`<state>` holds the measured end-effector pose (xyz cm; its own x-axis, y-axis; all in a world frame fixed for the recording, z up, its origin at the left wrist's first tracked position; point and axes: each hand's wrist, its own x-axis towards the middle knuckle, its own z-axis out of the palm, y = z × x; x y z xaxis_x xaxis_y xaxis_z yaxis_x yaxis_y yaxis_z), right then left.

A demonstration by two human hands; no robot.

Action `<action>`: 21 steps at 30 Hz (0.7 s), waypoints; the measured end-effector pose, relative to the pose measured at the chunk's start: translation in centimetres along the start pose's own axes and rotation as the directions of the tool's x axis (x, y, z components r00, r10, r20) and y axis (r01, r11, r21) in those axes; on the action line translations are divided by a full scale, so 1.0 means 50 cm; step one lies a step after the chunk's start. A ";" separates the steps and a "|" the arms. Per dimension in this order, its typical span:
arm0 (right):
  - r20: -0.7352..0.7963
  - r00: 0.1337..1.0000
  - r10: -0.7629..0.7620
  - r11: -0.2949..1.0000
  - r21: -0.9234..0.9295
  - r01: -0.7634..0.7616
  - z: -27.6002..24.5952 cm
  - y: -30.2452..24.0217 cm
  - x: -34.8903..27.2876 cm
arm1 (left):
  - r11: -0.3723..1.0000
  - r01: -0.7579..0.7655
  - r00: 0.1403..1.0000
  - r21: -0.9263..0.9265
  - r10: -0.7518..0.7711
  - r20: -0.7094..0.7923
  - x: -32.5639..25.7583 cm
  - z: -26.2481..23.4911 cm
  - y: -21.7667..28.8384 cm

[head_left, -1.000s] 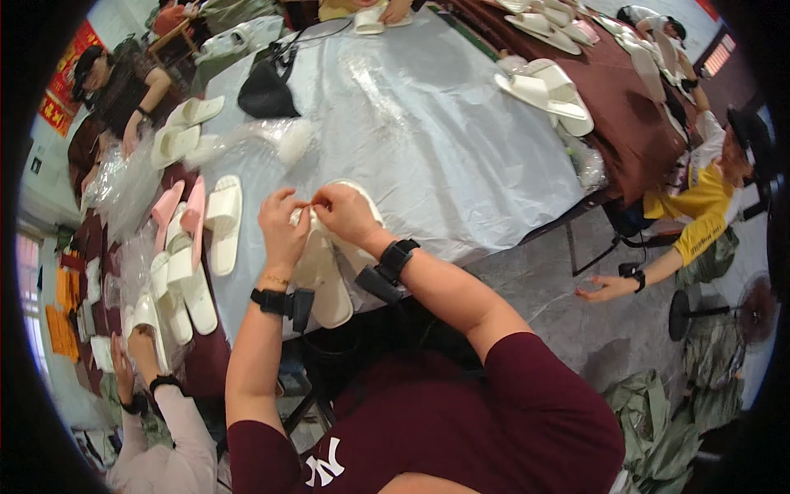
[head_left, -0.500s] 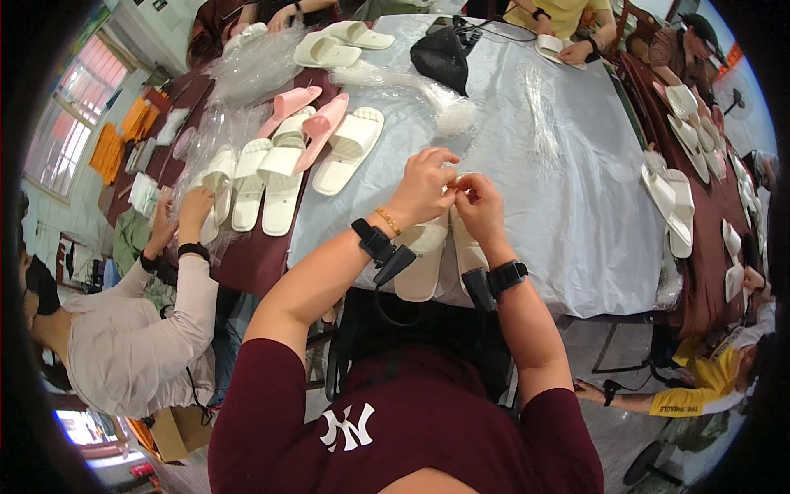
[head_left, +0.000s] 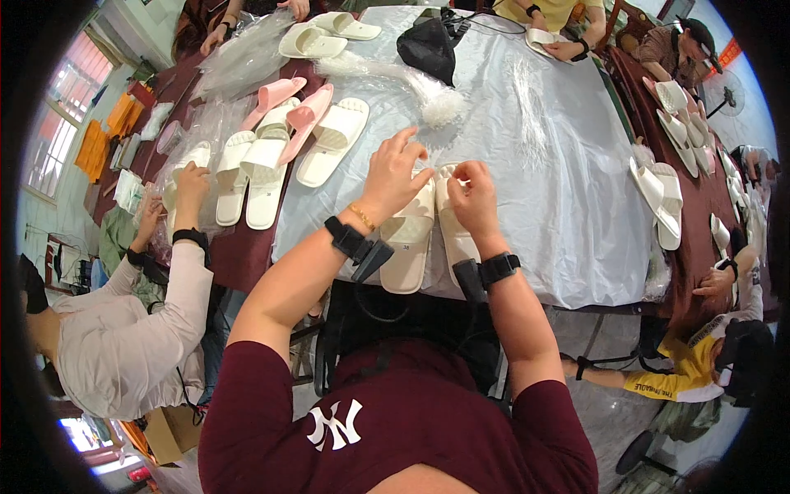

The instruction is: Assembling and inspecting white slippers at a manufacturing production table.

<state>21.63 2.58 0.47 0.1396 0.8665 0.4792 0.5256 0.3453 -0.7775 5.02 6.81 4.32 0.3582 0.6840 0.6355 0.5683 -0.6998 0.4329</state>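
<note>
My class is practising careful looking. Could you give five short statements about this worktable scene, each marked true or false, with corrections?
1. The left hand and right hand are at a pair of white slippers. True.
2. The two hands are clasped together. False: they are apart.
3. Two pink slippers lie to the left of the left hand. True.
4. The right wrist wears gold-coloured jewellery. False: the gold-coloured bracelet is on the left wrist.
5. Bright red cloth lies beneath the white slippers. False: the sheet there is pale.
</note>
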 end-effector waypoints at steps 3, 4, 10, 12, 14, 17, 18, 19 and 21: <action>-0.139 0.990 -0.026 0.998 -0.051 0.019 -0.039 0.000 -0.002 | 0.986 0.166 0.984 -0.015 -0.164 0.063 -0.028 -0.055 0.044; -0.165 0.986 0.019 0.996 -0.085 -0.033 -0.054 0.009 -0.008 | 0.958 0.286 0.943 -0.035 -0.274 0.189 -0.049 -0.079 0.056; 0.005 0.929 0.370 0.924 -0.105 -0.368 -0.110 0.016 -0.055 | 0.920 0.345 0.751 0.185 -0.389 0.534 -0.161 -0.087 0.093; 0.076 0.916 0.394 0.919 -0.061 -0.390 -0.104 0.015 -0.077 | 0.926 0.349 0.793 0.145 -0.374 0.481 -0.164 -0.045 0.081; 0.155 0.901 0.405 0.911 0.016 -0.412 -0.092 0.031 -0.103 | 0.911 0.387 0.801 0.141 -0.408 0.439 -0.153 -0.018 0.089; 0.239 0.884 0.401 0.900 0.074 -0.429 -0.081 -0.005 -0.112 | 0.901 0.414 0.838 0.134 -0.434 0.330 -0.158 -0.011 0.066; 0.255 0.880 0.400 0.902 0.062 -0.427 -0.076 -0.019 -0.113 | 0.899 0.416 0.860 0.140 -0.439 0.260 -0.165 -0.012 0.054; 0.260 0.886 0.385 0.908 0.064 -0.413 -0.077 -0.017 -0.117 | 0.897 0.417 0.864 0.143 -0.441 0.244 -0.165 -0.023 0.053; 0.347 0.812 0.469 0.794 0.238 -0.560 -0.082 -0.008 -0.123 | 0.905 0.410 0.875 0.117 -0.426 0.231 -0.171 -0.047 0.047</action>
<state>23.99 -4.36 -0.52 0.0690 0.9908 -0.1165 0.1393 -0.1252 -0.9823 1.54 -1.16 1.43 0.2421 0.9442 0.2235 0.7477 -0.3284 0.5771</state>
